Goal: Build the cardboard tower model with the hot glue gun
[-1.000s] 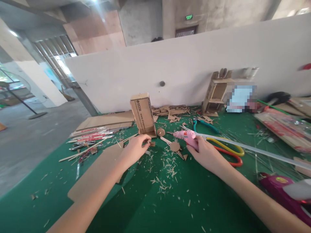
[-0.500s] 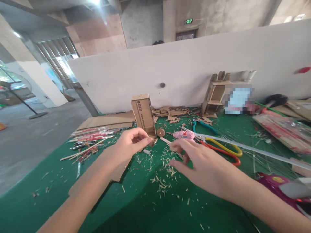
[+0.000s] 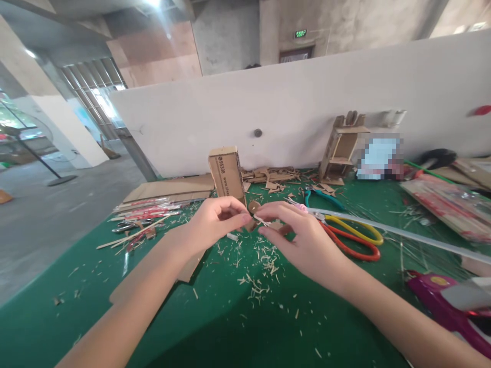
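Observation:
My left hand (image 3: 220, 220) is closed in a pinch on a small brown cardboard piece (image 3: 251, 225), mostly covered by the fingertips. Facing it, my right hand (image 3: 286, 225) curves with thumb and index finger apart. A pale thin wooden strip (image 3: 262, 221) shows in that gap; I cannot tell whether the fingers touch it. Just behind the fingertips is a round cardboard disc (image 3: 253, 206). A tall cardboard box (image 3: 226, 174) with printed text stands upright behind my left hand. Under that hand lies a short white cylinder (image 3: 232, 236).
Scissors (image 3: 355, 240) with red and yellow handles, teal pliers (image 3: 326, 198) and a long translucent glue stick (image 3: 387, 232) lie right. A purple tool (image 3: 437, 296) sits front right. Cardboard sheets (image 3: 169, 189) lie left, and a cardboard structure (image 3: 341, 148) stands at the back.
My right hand has moved left and up, bringing its fingertips close to my left hand's. It now covers most of the pink glue gun. My left hand has shifted slightly right.

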A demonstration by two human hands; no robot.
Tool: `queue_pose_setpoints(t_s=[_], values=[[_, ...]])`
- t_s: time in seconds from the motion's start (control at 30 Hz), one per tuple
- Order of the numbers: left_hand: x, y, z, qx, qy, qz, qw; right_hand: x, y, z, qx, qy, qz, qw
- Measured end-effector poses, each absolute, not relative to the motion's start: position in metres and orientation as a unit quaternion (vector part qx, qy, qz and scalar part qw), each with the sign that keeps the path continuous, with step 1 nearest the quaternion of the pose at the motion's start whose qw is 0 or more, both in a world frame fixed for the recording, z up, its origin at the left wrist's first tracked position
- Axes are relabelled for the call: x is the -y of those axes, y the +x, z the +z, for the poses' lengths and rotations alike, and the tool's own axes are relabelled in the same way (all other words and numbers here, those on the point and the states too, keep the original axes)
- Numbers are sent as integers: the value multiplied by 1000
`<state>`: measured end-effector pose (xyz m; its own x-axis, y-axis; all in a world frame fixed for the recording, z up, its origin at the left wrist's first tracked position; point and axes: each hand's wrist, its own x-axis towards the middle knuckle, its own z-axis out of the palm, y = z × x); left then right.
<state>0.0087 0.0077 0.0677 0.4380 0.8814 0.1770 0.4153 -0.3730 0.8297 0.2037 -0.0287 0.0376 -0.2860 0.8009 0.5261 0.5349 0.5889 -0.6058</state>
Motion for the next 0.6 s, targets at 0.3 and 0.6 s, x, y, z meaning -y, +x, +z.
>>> queue_pose_setpoints(t_s=[0.3,0.6], values=[[-15,6,53,-451,753,350,328,40,211,20,867,-357,-66,342],[-14,-2,52,-438,795,292,301,52,209,13,838,-478,108,240]])
